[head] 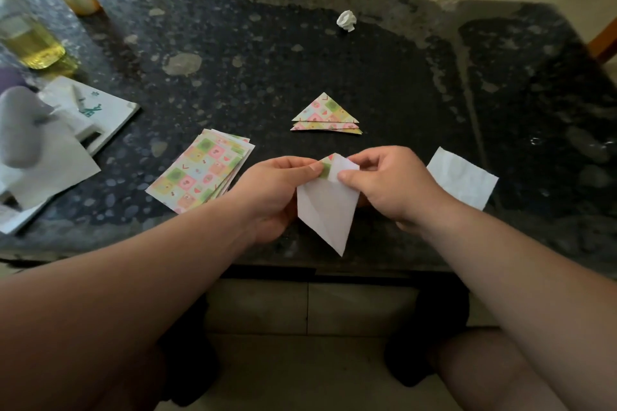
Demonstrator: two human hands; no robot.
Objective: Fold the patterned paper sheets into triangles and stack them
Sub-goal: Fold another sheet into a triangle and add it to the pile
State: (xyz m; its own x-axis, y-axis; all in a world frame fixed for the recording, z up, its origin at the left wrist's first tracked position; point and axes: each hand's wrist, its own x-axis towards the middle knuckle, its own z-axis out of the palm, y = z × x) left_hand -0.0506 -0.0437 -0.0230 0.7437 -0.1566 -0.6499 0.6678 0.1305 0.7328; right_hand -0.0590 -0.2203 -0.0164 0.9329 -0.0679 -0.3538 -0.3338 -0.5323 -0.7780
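On the table (400, 77), a pile of patterned sheets (200, 173) is laid just left of the left hand (277, 190). A half-folded sheet (325, 210), white side out, is pinched near its top by that hand and the right hand (394, 187). Beyond both, stacked triangles (325, 113) are seen.

On the table (400, 77), a pile of flat sheets (200, 170) is laid left of centre and a stack of folded triangles (325, 115) at centre. Below the stack, a single sheet (324, 210) is pinched between the left hand (273, 183) and the right hand (390, 183). A loose slip (462, 177) is placed right of them, and a crumpled wad (346, 21) is set near the table's upper edge.
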